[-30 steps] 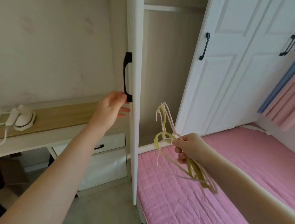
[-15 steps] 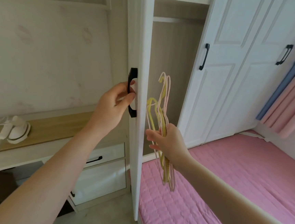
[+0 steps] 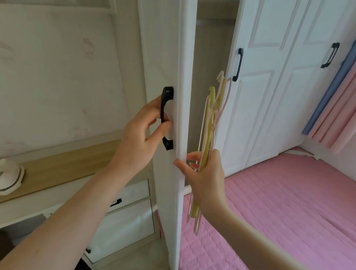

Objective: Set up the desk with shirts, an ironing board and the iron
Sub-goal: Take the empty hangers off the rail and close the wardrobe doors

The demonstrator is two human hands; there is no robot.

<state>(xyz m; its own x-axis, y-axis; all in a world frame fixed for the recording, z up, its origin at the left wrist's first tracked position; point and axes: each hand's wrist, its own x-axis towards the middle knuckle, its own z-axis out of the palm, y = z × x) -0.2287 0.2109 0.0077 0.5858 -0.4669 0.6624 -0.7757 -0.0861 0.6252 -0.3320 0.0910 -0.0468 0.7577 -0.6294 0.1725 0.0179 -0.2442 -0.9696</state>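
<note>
right hand [image 3: 206, 180] near, right of centre: grip pinching a bundle of thin plastic clothes hangers, pink, cream and yellow-green [image 3: 208, 124], held upright by their middles, hooks up. thumb and forefinger spread toward the near edge of the tall white wardrobe door [image 3: 186, 71]. hangers judged light, stiff, a bit slippery; likely to fan apart unless clamped together.

left hand [image 3: 142, 136]: grip curled round the black bar handle [image 3: 166, 117] on that door.

small white iron with trailing white cord [image 3: 3, 176] sits on the wood-topped worktop [image 3: 62, 167], left. judged moderately heavy; take it by the handle and gather the cord.

wardrobe interior [image 3: 212, 51], far: visible slice shows a shelf, no shirts. no ironing board seen.

pink quilted bed [image 3: 284, 208] right.
</note>
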